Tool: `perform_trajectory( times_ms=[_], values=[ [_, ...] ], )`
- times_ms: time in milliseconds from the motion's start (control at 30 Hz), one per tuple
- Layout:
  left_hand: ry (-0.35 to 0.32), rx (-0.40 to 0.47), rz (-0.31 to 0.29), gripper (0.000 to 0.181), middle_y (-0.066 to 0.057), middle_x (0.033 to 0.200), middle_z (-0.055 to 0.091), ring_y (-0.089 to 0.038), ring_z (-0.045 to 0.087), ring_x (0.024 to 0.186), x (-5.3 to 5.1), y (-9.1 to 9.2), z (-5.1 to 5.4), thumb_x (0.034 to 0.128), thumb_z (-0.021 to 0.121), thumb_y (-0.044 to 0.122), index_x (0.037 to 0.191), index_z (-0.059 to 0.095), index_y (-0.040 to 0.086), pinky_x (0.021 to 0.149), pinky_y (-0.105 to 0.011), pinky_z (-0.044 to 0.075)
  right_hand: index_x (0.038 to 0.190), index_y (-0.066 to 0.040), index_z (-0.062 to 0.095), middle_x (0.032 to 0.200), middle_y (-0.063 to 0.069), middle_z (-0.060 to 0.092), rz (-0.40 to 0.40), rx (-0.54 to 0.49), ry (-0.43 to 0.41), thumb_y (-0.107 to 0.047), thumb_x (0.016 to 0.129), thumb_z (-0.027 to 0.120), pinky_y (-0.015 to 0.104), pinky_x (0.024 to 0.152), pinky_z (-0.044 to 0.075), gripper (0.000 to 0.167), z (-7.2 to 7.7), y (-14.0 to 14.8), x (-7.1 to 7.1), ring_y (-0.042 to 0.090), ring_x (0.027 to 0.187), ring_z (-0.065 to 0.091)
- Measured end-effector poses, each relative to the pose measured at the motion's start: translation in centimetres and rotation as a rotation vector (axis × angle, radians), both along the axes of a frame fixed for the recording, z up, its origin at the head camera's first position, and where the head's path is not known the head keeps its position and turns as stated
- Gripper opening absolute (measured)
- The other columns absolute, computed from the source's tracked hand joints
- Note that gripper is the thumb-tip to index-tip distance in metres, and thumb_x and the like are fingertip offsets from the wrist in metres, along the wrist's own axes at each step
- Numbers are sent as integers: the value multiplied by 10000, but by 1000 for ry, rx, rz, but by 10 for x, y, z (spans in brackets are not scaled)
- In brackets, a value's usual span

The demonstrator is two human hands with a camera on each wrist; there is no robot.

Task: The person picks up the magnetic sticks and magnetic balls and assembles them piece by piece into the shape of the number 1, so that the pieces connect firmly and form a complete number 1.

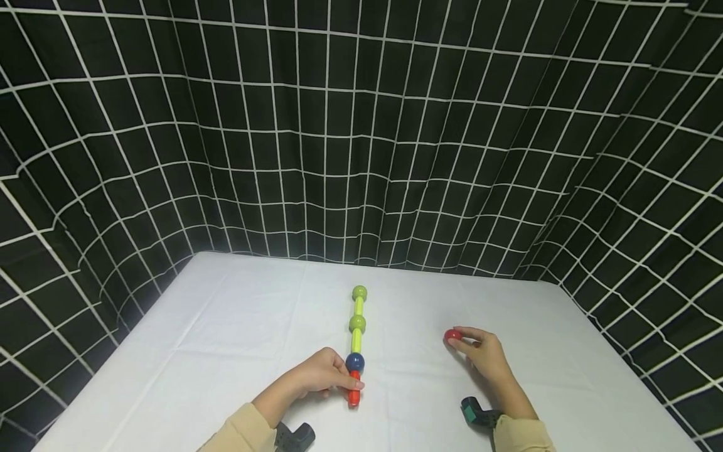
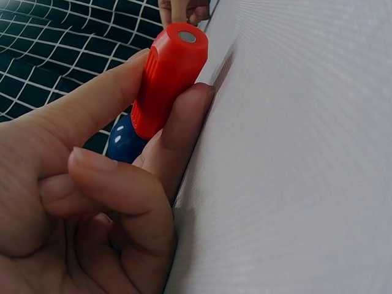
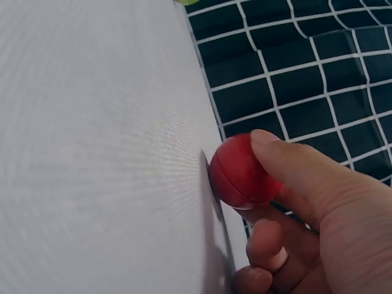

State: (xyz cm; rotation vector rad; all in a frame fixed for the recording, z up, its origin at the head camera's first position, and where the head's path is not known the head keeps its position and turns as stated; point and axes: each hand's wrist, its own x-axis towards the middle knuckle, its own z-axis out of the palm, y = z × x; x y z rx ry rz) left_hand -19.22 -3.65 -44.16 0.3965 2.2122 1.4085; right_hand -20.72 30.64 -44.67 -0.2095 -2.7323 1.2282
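On the white cloth lies a straight chain: a green ball (image 1: 359,292), a yellow-green rod (image 1: 358,306), a second green ball (image 1: 357,323), another yellow-green rod (image 1: 356,341), a blue ball (image 1: 354,362) and a red rod (image 1: 354,398) at the near end. My left hand (image 1: 322,375) pinches the red rod between thumb and finger. In the left wrist view, the rod's free end shows a round metal disc (image 2: 187,37), and its other end meets the blue ball (image 2: 125,142). Off to the right, my right hand (image 1: 488,358) holds a red ball (image 3: 242,171) with thumb and fingers.
White cloth (image 1: 254,301) covers the table. Black curtains with a white grid (image 1: 361,138) stand behind it and along both sides. Dark wrist devices sit by the left (image 1: 296,437) and right (image 1: 477,414) forearms.
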Motion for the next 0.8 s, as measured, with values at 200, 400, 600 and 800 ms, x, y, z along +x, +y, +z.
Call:
perform_trajectory(
  times_ms=[200, 400, 600, 800],
  values=[
    [-1, 5, -6, 301, 57, 530, 594, -41, 311, 390, -1, 0, -1, 704, 794, 307, 628, 662, 48, 375, -150, 274, 1165, -7, 620, 1151, 221, 621, -17, 9, 14, -253, 818, 703, 221, 460, 420, 433, -5, 2, -1, 82, 511, 487],
    [-8, 0, 4, 302, 63, 533, 590, -45, 308, 391, 0, 1, 0, 701, 798, 305, 624, 660, 48, 380, -155, 270, 1142, -10, 637, 1065, 182, 666, -7, -3, 6, -255, 799, 722, 224, 451, 411, 430, -3, 1, 0, 87, 500, 480],
    [-3, -2, -4, 304, 63, 520, 574, -38, 303, 382, 1, 2, 0, 706, 793, 302, 629, 667, 36, 375, -151, 268, 1121, -11, 648, 963, 129, 684, 21, -12, -3, -250, 793, 727, 224, 446, 411, 414, -1, -7, 11, 93, 491, 480],
    [-7, -5, -3, 303, 70, 520, 567, -36, 301, 387, 1, 1, 1, 711, 790, 310, 648, 679, 35, 378, -153, 267, 1061, -28, 679, 956, 108, 701, 62, -32, 9, -240, 768, 752, 219, 435, 409, 369, -3, -29, 23, 86, 476, 465]
  ],
)
